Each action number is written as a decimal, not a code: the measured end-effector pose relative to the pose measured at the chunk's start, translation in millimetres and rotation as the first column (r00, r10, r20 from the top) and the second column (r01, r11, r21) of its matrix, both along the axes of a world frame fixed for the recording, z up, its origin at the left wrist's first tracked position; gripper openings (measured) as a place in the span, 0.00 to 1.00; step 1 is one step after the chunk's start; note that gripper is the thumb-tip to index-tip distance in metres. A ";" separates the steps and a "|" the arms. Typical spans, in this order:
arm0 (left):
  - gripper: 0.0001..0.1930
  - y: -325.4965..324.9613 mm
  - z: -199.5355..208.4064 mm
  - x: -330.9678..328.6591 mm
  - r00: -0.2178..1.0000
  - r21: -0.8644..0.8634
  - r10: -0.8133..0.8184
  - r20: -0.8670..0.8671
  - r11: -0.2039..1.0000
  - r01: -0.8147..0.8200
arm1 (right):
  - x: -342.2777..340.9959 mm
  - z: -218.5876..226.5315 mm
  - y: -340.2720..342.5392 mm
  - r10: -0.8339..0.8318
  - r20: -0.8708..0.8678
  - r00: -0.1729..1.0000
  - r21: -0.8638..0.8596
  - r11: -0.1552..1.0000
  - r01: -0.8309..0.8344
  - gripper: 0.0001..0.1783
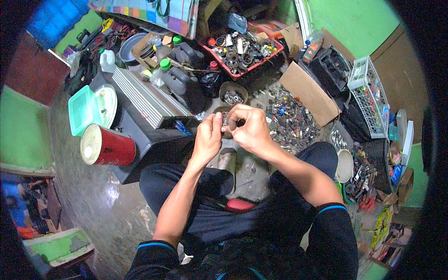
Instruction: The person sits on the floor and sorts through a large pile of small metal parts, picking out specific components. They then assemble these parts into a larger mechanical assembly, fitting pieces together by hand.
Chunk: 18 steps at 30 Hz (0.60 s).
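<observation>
Our left hand (208, 134) and right hand (252, 128) pinched a small grey-brown metal-looking part (226, 121). It seemed light, stiff, best held by its edges.

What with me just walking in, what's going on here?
A seated person has the left hand and right hand together in front of them, fingers bunched; anything between them is too hidden to name. Just beyond the hands, a bowl holds small metal parts. More loose parts lie heaped to the right, beside a sheet of cardboard, with a filled red crate farther back.
</observation>
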<state>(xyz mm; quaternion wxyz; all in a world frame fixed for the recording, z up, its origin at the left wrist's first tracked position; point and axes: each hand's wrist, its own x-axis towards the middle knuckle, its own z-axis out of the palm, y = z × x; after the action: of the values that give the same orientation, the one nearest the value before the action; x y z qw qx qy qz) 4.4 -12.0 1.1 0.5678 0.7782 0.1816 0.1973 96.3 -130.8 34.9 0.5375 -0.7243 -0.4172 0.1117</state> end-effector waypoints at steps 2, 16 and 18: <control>0.23 3.5 1.9 -1.8 1.000 -0.014 0.003 -0.022 1.000 -0.003 | -2.7 4.7 1.2 -0.036 0.049 0.998 -0.033 0.999 0.037 0.07; 0.24 1.0 9.0 6.9 0.980 -0.723 0.082 -0.179 0.665 -0.188 | 3.7 -6.9 12.5 -0.195 0.320 0.927 0.337 0.938 0.081 0.07; 0.23 35.3 -36.8 -1.9 0.956 -0.828 0.224 -0.191 0.486 -0.279 | 18.2 24.4 16.3 -0.303 0.402 0.864 0.446 0.889 0.104 0.07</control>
<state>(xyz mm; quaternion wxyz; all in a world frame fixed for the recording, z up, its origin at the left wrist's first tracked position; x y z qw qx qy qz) 2.5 23.4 -35.7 0.8331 0.3737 0.3820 0.1426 114.5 -114.4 59.4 0.5715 -0.6414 -0.4659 -0.2118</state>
